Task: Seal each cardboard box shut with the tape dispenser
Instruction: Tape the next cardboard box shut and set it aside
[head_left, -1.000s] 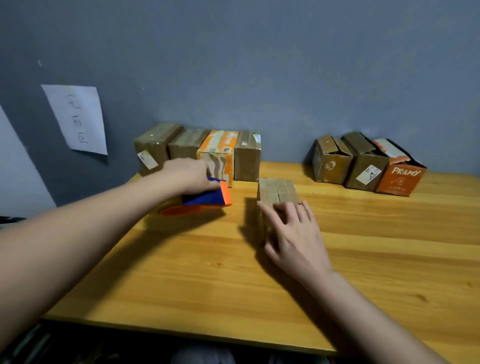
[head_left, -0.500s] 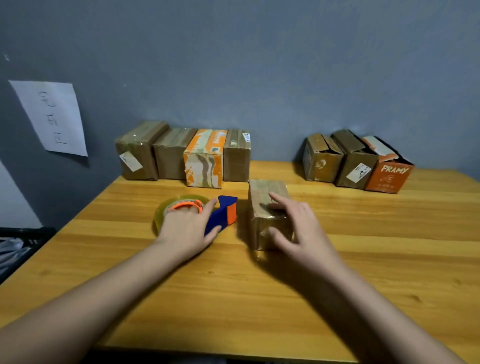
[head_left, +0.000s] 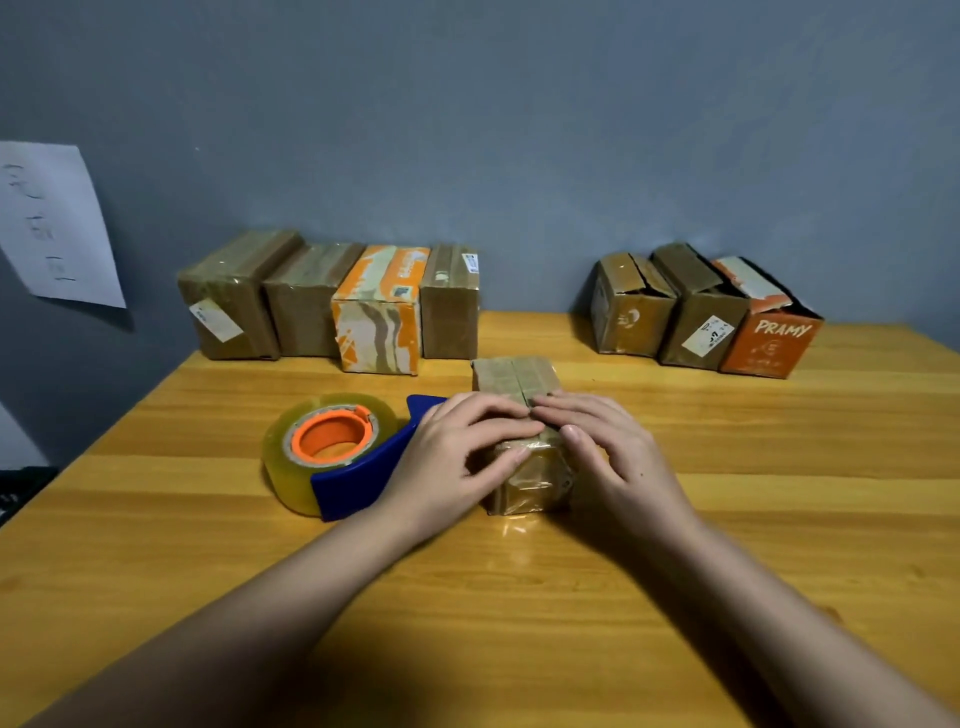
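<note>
Wooden desk (head_left: 727, 519) planks run wide and bare on the near side and to the right of the work, with the left edge slanting away toward the grey wall (head_left: 519, 130). In the head view, a small cardboard box (head_left: 519, 415) sits mid-desk, wrapped in glossy tape. Just left of it, touching the left wrist, lies the tape dispenser (head_left: 337, 452), blue body with a clear roll on an orange hub. Both forearms reach in from the near edge. The left hand (head_left: 457, 457) and right hand (head_left: 608, 457) lie on the box top, fingers nearly straight and pressing down, fingertips meeting at the centre seam, thumbs on the near face. Four taped boxes (head_left: 332, 301) line the wall behind, and three open boxes (head_left: 701, 312) stand well apart to the right. A paper sheet (head_left: 52, 228) hangs on the wall at left.
</note>
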